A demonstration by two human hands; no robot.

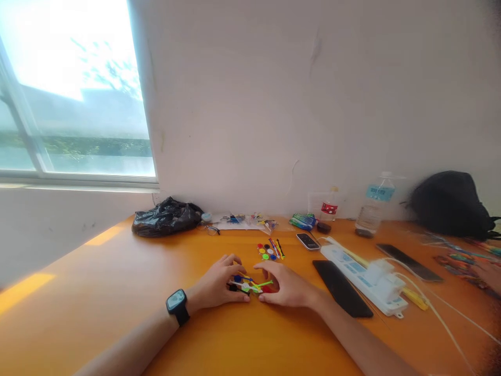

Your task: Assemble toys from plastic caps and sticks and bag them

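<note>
A small heap of coloured plastic pieces (pixel 250 285), in white, green, yellow, blue, red and black, lies on the orange-brown table (pixel 117 313). Round its left side curves my left hand (pixel 217 282), a black watch on the wrist, thumb and fingers apart. My right hand (pixel 287 284) arches round the right side in the same way, its thumb apart from the index finger. Both hands partly cover the heap, so whether fingertips touch the pieces I cannot tell. Just beyond, coloured discs (pixel 265 257) and thin plastic sticks (pixel 279 249) are laid out.
Right of my right hand lie a dark flat slab (pixel 340 287), a white power strip (pixel 358 277) with cables, and a phone (pixel 409 262). Along the wall stand a black plastic bag (pixel 166 216), bottles (pixel 370 214) and a black backpack (pixel 446 203). Another person's hand (pixel 487 274) shows far right.
</note>
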